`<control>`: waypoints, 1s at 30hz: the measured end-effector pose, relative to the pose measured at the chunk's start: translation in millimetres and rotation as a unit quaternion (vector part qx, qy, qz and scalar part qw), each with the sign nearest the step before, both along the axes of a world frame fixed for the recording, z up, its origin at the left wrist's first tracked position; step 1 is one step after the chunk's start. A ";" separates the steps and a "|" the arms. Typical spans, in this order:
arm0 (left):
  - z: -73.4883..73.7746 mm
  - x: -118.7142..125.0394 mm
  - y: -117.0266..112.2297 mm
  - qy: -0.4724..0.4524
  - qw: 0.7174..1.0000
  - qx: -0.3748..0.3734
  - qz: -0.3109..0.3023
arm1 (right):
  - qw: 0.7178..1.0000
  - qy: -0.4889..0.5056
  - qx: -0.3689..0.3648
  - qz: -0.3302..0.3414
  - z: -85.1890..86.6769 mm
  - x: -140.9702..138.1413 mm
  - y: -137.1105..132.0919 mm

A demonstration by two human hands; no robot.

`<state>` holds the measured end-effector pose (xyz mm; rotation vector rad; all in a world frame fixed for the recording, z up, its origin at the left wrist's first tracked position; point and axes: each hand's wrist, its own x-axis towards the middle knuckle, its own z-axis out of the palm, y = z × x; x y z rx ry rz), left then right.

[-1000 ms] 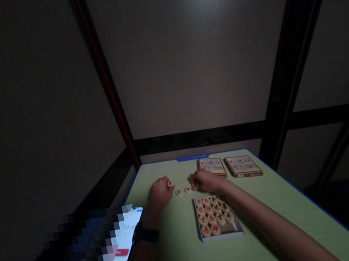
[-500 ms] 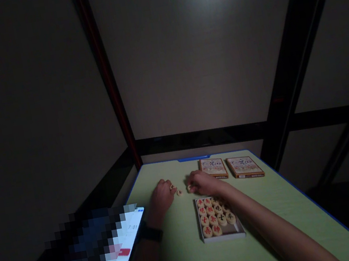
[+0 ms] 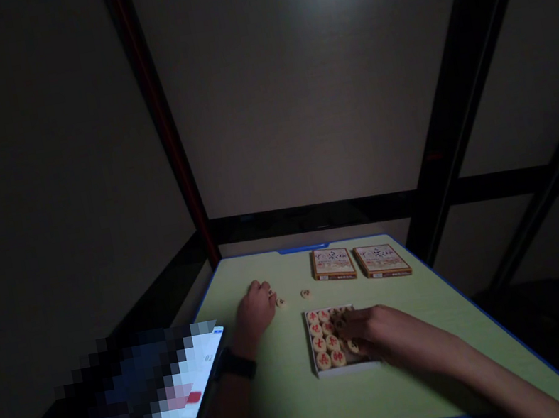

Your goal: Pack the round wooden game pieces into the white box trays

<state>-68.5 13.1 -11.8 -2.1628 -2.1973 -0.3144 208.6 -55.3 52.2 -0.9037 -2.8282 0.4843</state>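
Observation:
On a green table (image 3: 292, 401) lies an open shallow box (image 3: 320, 375) filled with several round Chinese chess pieces (image 3: 320, 344) marked in red and black. My right hand (image 3: 369, 332) rests over the right side of that box, fingers curled on a piece. My left hand (image 3: 256, 312) lies closed on the table to the left, pinching a chess piece at its fingertips. Two loose pieces, one (image 3: 281, 302) by the left fingers and one (image 3: 306, 293) farther right, lie on the table. A dark watch band circles my left wrist.
Two flat orange-edged boxes (image 3: 333, 263) (image 3: 381, 260) lie side by side at the table's far edge. A lit phone (image 3: 197, 389) sits off the left front corner. Dark frame bars and a red post (image 3: 162, 129) rise behind the table; the room is dim.
My right hand pulled back from the loose pieces toward me and now sits over the open box. The left hand stayed in place; the view shifted slightly.

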 end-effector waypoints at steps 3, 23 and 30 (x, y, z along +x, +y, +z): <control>1.1 1.9 -1.3 0.007 1.000 -0.003 0.003 | 1.000 -0.023 0.020 0.001 -4.2 -0.9 -5.5; 6.6 5.4 -5.1 0.024 1.000 -0.009 0.001 | 0.999 -0.019 -0.030 -0.033 -0.2 0.0 -13.0; 6.4 5.4 -4.3 0.025 1.000 -0.013 0.006 | 0.999 -0.011 -0.030 -0.040 -7.0 1.6 -13.4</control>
